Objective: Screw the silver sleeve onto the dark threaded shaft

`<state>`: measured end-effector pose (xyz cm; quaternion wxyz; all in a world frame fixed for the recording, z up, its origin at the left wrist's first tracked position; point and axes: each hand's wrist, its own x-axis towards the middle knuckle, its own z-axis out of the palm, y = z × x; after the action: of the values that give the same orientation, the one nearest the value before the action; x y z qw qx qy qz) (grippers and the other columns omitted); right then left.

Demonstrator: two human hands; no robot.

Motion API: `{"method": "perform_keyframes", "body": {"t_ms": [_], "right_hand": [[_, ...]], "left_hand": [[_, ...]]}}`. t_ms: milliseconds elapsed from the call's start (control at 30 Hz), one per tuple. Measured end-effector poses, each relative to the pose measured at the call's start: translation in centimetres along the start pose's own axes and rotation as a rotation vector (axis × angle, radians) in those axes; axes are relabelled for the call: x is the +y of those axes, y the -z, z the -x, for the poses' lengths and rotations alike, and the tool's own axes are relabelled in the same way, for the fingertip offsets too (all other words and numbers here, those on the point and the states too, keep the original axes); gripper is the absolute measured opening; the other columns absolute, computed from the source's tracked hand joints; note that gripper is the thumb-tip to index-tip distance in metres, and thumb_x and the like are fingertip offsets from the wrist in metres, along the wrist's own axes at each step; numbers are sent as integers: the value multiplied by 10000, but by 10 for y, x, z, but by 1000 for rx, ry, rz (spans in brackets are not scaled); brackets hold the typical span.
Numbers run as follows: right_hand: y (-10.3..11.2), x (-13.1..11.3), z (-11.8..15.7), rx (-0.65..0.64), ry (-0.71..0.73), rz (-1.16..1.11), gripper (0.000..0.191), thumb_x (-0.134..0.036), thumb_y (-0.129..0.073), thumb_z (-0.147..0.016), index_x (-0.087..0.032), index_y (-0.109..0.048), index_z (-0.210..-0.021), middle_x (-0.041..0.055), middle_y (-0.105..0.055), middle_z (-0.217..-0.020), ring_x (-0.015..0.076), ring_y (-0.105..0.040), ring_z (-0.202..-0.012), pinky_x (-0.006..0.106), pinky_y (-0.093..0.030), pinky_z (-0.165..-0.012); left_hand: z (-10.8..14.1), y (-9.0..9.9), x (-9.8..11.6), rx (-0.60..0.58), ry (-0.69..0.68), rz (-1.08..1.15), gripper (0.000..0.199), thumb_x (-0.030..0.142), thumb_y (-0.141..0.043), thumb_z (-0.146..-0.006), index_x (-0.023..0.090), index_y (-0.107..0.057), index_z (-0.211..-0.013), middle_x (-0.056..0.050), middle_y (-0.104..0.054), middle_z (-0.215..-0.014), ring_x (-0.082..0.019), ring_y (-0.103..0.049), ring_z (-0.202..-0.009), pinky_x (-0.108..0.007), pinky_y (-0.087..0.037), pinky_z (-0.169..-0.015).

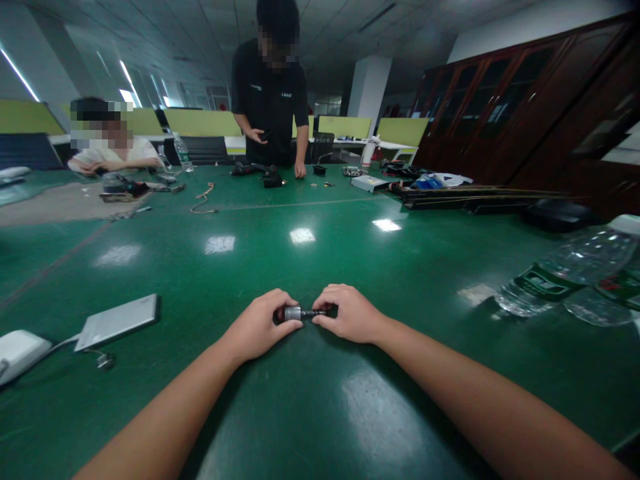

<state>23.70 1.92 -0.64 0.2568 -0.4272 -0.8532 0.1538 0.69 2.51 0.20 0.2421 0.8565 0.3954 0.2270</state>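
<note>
A small metal cylinder [293, 313] with a thin dark shaft [311, 313] lies sideways just above the green table [280, 413], at the middle of the view. My left hand [263, 323] is closed around the cylinder's left end, thumb below and fingers above. The shaft's right end is pinched between the thumb and fingers of my right hand [350, 315]. Both ends of the part are partly hidden by my fingers. Whether it touches the tabletop, I cannot tell.
Left are a silver box [120, 321], a white device [20, 355] and a small metal piece [105, 361]. Water bottles [565, 270] stand right. Dark strips [450, 195] lie back right. One person [273, 100] stands opposite; another [117, 152] sits back left.
</note>
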Motion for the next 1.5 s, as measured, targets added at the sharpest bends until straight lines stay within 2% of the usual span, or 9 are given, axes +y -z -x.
{"method": "perform_keyframes", "body": {"t_ms": [667, 900, 1167, 1367, 1500], "right_hand": [[6, 7, 1, 0, 8, -12, 59, -221, -738, -763, -184, -729, -808, 14, -659, -724, 146, -587, -710, 276, -439, -694], [11, 22, -2, 87, -139, -4, 42, -189, -714, -764, -175, -730, -799, 22, -675, -738, 151, -597, -718, 275, -459, -684], [9, 14, -2, 44, -54, -35, 61, -212, -760, -742, -188, -750, -797, 29, -688, -756, 162, -613, -748, 289, -472, -710], [-1, 6, -2, 78, -64, -98, 238, -154, -772, -742, -179, -742, -977, 36, -710, -829, 158, -631, -780, 288, -485, -744], [-8, -2, -2, 38, 8, -84, 189, -176, -753, -772, -201, -744, -959, 33, -720, -840, 162, -632, -793, 292, -475, -750]], "left_hand": [[0, 0, 0, 5, 2, 8, 207, 345, -682, -837, 181, -650, -959, -29, -619, -853, -180, -576, -759, -297, -450, -700], [1, 1, 0, 44, 57, -27, 203, 347, -679, -835, 178, -646, -941, -32, -628, -856, -190, -577, -763, -297, -434, -680], [1, 0, -1, 48, 48, -36, 200, 349, -675, -835, 182, -646, -941, -34, -636, -861, -189, -583, -760, -296, -444, -675], [2, 3, 2, 10, 8, 24, 242, 376, -695, -827, 181, -652, -963, -25, -627, -851, -175, -586, -751, -287, -457, -687], [2, 4, 3, -7, -10, 40, 169, 307, -656, -855, 184, -662, -971, -33, -635, -869, -175, -593, -781, -291, -463, -715]]}}
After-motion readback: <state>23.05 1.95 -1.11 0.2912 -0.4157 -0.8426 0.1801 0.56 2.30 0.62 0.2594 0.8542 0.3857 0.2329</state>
